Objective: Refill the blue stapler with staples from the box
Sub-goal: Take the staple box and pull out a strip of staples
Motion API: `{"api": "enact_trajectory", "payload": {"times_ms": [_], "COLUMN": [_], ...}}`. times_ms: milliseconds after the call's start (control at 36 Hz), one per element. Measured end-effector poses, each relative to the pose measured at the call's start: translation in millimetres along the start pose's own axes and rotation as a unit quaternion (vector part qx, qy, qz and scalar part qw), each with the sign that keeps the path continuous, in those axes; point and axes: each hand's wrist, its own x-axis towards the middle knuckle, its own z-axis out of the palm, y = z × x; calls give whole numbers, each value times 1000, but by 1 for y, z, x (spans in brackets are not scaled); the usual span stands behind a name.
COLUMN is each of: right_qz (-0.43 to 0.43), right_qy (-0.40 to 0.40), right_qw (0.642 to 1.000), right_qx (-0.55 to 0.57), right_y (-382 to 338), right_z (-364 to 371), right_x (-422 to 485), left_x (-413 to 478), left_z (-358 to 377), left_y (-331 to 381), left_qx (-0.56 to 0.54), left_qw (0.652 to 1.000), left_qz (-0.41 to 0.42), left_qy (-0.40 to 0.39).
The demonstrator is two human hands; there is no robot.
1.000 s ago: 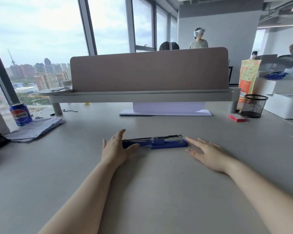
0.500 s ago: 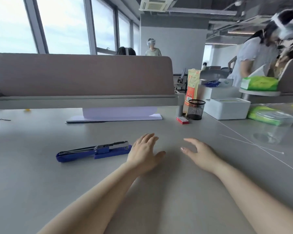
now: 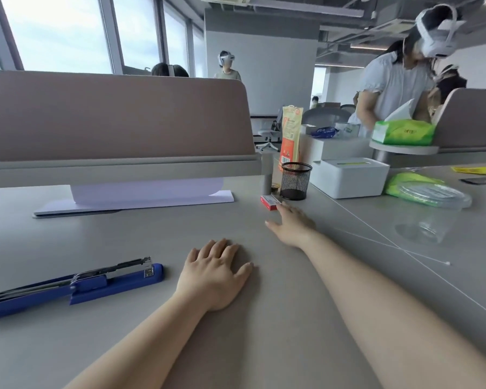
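The blue stapler [image 3: 76, 284] lies opened flat on the grey desk at the lower left, its metal staple channel exposed on top. My left hand [image 3: 216, 272] rests palm down on the desk just right of the stapler, fingers apart, holding nothing. My right hand [image 3: 291, 224] is stretched forward with fingers spread, its fingertips reaching the small red staple box [image 3: 270, 202] that lies flat by the black mesh cup. The hand does not grip the box.
A black mesh pen cup [image 3: 295, 181] stands right behind the box, next to a grey divider post [image 3: 267, 172]. A white box [image 3: 348, 176], green packets and a clear lid [image 3: 429, 193] sit to the right. A stack of white paper [image 3: 141, 199] lies under the divider. People stand at the back right.
The view has swung right, leaving the stapler at the lower left. My left hand let go of the stapler and lies on the desk. My right hand has reached forward to the red box.
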Motion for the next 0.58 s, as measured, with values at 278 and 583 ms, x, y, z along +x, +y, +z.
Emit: {"api": "enact_trajectory", "payload": {"times_ms": [278, 583], "right_qz": [37, 19], "right_qy": [-12, -21], "right_qw": [998, 999], "right_qx": [-43, -28], "right_y": [-14, -12], "right_z": [27, 11], "right_x": [53, -2], "left_x": [2, 0], "left_z": [4, -1], "left_y": [-1, 0], "left_qx": [4, -9], "left_qw": [1000, 1000], "left_qz": [-8, -15], "left_qy": [5, -5]}}
